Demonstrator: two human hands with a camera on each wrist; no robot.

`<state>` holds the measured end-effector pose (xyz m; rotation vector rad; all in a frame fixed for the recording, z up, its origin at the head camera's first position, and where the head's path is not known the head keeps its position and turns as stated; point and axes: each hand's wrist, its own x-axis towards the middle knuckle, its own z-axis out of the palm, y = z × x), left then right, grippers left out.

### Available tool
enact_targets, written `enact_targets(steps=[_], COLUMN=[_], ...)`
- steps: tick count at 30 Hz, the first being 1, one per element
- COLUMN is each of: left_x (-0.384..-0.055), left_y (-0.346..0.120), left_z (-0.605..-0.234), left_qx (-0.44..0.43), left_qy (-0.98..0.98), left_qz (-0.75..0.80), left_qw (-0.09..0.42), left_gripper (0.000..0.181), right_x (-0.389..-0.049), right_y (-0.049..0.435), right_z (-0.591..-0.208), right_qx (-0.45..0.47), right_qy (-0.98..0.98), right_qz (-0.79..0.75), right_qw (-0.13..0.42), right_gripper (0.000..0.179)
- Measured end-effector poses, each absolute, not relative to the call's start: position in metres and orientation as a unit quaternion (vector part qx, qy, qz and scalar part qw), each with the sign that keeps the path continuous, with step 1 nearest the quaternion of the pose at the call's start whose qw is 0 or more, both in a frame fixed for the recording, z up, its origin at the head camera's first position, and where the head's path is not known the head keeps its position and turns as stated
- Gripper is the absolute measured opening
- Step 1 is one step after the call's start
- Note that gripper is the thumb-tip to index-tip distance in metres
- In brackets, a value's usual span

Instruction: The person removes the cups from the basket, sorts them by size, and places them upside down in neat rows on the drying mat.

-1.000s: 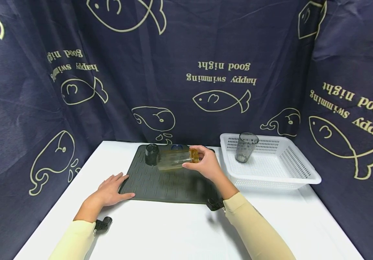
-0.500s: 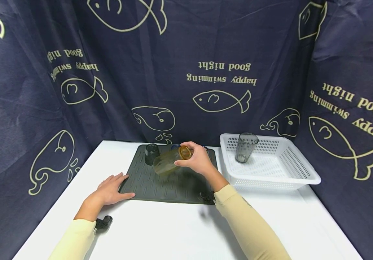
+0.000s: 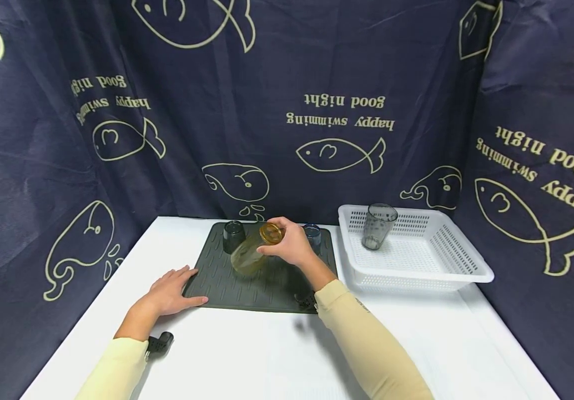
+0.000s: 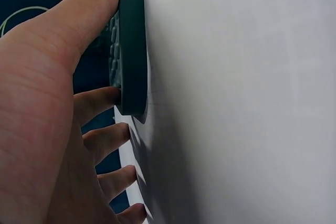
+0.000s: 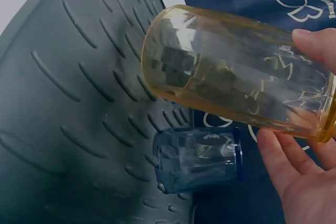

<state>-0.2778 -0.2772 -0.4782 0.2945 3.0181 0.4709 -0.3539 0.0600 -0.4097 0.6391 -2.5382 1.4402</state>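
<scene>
My right hand (image 3: 293, 243) pinches an amber drinking glass (image 5: 231, 72) near its thick base. The glass is tilted, base up and mouth pointing down to the left, over the dark ribbed mat (image 3: 217, 286). Left of it, a black glass (image 3: 234, 238) stands mouth down on the mat. A blue glass (image 5: 202, 158) also stands on the mat, partly behind my right hand in the head view. My left hand (image 3: 169, 294) rests with fingers spread at the mat's front left corner. In the left wrist view, its thumb (image 4: 79, 19) lies over the mat's edge (image 4: 132, 40).
A white perforated basket (image 3: 417, 273) stands right of the mat, with a grey see-through glass (image 3: 379, 228) leaning inside. The white table (image 3: 247, 355) extends in front of the mat. A dark fish-print curtain (image 3: 247, 111) encloses the back and sides.
My right hand has moved left with the amber glass, turning it from nearly level to mouth down. The blue glass now shows right of the hand. My left hand has stayed put.
</scene>
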Motion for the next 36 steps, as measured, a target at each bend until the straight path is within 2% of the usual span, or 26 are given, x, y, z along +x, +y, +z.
enact_targets(steps=[24,36], left_x=[-0.28,-0.28], left_y=[-0.276,-0.277], left_z=[-0.48,-0.479], left_qx=[0.093,0.096], left_qy=[0.983,0.983], left_qz=[0.152,0.15], left_qw=[0.035,0.037], left_gripper=[0.102,0.101], right_x=[-0.352,-0.349], right_y=[0.031,0.015], right_z=[-0.419,-0.429], right_qx=[0.227,0.239], right_qy=[-0.822,-0.828], right_qz=[0.52,0.503], right_qw=[0.054,0.065], right_gripper=[0.072,0.082])
